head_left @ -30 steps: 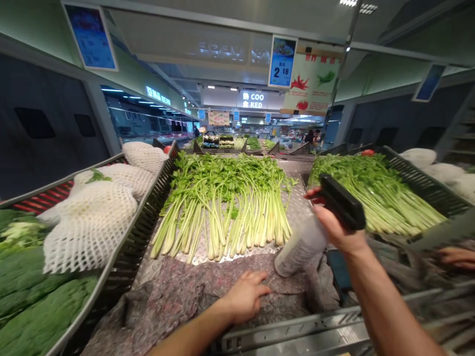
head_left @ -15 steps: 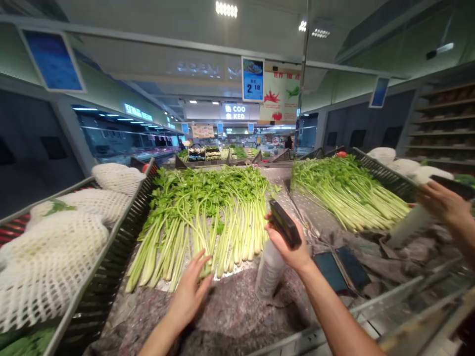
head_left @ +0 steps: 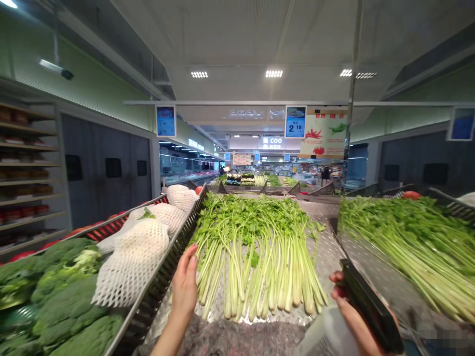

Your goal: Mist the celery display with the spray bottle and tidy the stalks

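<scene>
My left hand [head_left: 184,287] is raised edge-on with its fingers stretched out, just left of the stalk ends of a spread of green celery [head_left: 256,247] on a metal display surface [head_left: 328,254]. It holds nothing. My right hand [head_left: 352,316] at the lower right is closed round a clear spray bottle [head_left: 326,336] with a black head [head_left: 371,309], just right of the celery's cut ends.
A black crate wall [head_left: 166,267] separates the celery from vegetables wrapped in white foam netting [head_left: 137,257] and broccoli [head_left: 59,291] on the left. A second celery pile [head_left: 411,242] lies on the right. Grey felt cloth [head_left: 241,341] covers the near edge. A price sign [head_left: 295,121] hangs overhead.
My view has tilted upward. My left hand lifted from the felt cloth to the left side of the celery. My right hand with the bottle dropped to the lower right. Another person's hand has left view.
</scene>
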`<move>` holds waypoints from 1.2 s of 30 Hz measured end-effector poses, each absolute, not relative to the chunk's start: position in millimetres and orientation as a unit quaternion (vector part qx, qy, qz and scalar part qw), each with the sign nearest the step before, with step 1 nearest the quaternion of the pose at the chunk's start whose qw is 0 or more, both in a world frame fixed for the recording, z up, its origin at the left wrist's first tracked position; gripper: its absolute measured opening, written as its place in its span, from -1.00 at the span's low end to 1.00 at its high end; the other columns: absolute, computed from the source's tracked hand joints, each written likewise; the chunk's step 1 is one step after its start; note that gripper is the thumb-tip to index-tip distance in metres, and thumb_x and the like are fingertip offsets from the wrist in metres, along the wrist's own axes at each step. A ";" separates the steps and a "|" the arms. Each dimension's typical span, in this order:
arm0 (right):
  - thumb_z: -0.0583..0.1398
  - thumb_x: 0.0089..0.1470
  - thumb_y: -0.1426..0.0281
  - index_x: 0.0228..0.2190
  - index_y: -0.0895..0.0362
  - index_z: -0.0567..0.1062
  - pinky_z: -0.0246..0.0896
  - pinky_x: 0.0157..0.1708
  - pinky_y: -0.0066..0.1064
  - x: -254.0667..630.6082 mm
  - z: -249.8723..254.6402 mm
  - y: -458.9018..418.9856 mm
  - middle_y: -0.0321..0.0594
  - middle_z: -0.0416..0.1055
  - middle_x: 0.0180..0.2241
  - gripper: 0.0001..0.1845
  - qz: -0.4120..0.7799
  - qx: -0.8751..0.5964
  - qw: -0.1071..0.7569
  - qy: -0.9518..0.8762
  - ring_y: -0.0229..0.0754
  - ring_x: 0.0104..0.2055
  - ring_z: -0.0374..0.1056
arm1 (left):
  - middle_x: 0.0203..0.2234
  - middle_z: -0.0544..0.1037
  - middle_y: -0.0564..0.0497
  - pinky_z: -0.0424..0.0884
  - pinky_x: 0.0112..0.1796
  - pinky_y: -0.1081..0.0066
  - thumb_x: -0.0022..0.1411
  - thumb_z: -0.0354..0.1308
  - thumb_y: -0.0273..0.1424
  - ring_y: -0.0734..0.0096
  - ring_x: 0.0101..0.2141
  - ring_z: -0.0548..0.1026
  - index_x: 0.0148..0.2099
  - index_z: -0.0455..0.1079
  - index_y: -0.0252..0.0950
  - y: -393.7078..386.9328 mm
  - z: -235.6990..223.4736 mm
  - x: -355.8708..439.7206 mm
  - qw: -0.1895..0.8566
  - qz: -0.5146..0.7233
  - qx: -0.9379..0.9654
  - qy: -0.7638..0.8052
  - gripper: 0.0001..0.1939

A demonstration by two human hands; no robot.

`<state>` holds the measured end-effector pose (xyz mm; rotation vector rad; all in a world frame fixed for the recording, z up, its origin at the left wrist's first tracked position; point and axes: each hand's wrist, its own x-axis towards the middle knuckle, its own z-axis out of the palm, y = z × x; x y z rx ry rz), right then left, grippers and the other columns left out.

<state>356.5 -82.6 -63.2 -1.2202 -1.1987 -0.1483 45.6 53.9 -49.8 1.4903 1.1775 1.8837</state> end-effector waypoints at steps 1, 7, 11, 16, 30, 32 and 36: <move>0.21 -0.17 0.29 -0.25 0.13 0.38 0.33 -0.49 -0.47 358.0 -64.8 -82.8 -0.19 0.43 -0.35 -0.63 -0.064 -0.537 0.657 -0.525 -0.14 -0.42 0.39 | -0.07 0.34 -0.09 0.03 0.04 0.22 0.05 -0.10 -0.12 0.27 -0.02 0.23 -0.10 0.26 -0.31 56.3 -48.7 46.6 0.233 0.687 0.545 0.421 -0.54; 0.20 -0.19 0.28 -0.28 0.11 0.38 0.28 -0.57 -0.53 338.6 -49.7 -92.2 -0.21 0.43 -0.37 -0.66 -0.046 -0.534 0.656 -0.531 -0.16 -0.42 0.38 | -0.06 0.33 -0.09 0.04 0.04 0.23 0.10 -0.14 -0.14 0.29 -0.01 0.23 -0.08 0.26 -0.30 76.9 -38.9 53.3 0.245 0.699 0.550 0.387 -0.56; 0.15 -0.14 0.27 -0.30 0.09 0.36 0.22 -0.58 -0.54 303.3 -22.1 -97.0 -0.27 0.39 -0.47 -0.71 0.000 -0.523 0.647 -0.555 -0.19 -0.43 0.35 | -0.07 0.34 -0.09 0.09 0.01 0.26 0.12 -0.18 -0.16 0.31 -0.03 0.25 -0.07 0.25 -0.30 88.6 -23.5 51.4 0.254 0.714 0.528 0.383 -0.56; 0.14 -0.13 0.29 -0.31 0.11 0.37 0.25 -0.52 -0.49 275.9 -3.3 -82.1 -0.23 0.37 -0.47 -0.73 0.055 -0.460 0.667 -0.583 -0.17 -0.41 0.34 | -0.06 0.32 -0.10 0.10 0.01 0.29 0.14 -0.22 -0.16 0.32 -0.02 0.24 -0.04 0.23 -0.34 95.1 -10.2 42.8 0.254 0.708 0.533 0.387 -0.53; 0.10 -0.15 0.43 -0.40 0.13 0.29 0.21 -0.47 -0.43 189.8 6.0 -43.5 -0.35 0.22 -0.60 -0.85 0.136 -0.373 0.622 -0.674 -0.24 -0.51 0.25 | -0.09 0.34 -0.08 0.11 0.00 0.25 0.15 -0.23 -0.14 0.31 -0.04 0.25 -0.08 0.25 -0.31 96.7 -16.5 -7.6 0.211 0.709 0.547 0.391 -0.55; 0.08 -0.14 0.45 -0.39 0.13 0.27 0.18 -0.51 -0.45 179.4 6.0 -43.5 -0.33 0.24 -0.57 -0.84 0.143 -0.373 0.595 -0.697 -0.26 -0.52 0.24 | -0.09 0.33 -0.10 0.09 0.01 0.24 0.15 -0.24 -0.14 0.31 -0.03 0.24 -0.09 0.25 -0.32 98.5 -18.9 -14.1 0.206 0.707 0.551 0.393 -0.55; 0.07 -0.15 0.46 -0.39 0.14 0.27 0.14 -0.55 -0.48 164.2 5.9 -46.5 -0.31 0.25 -0.55 -0.84 0.128 -0.379 0.550 -0.733 -0.28 -0.55 0.22 | -0.08 0.33 -0.12 0.07 0.02 0.26 0.15 -0.24 -0.16 0.32 -0.02 0.24 -0.09 0.24 -0.34 101.8 -20.4 -22.9 0.202 0.705 0.554 0.394 -0.55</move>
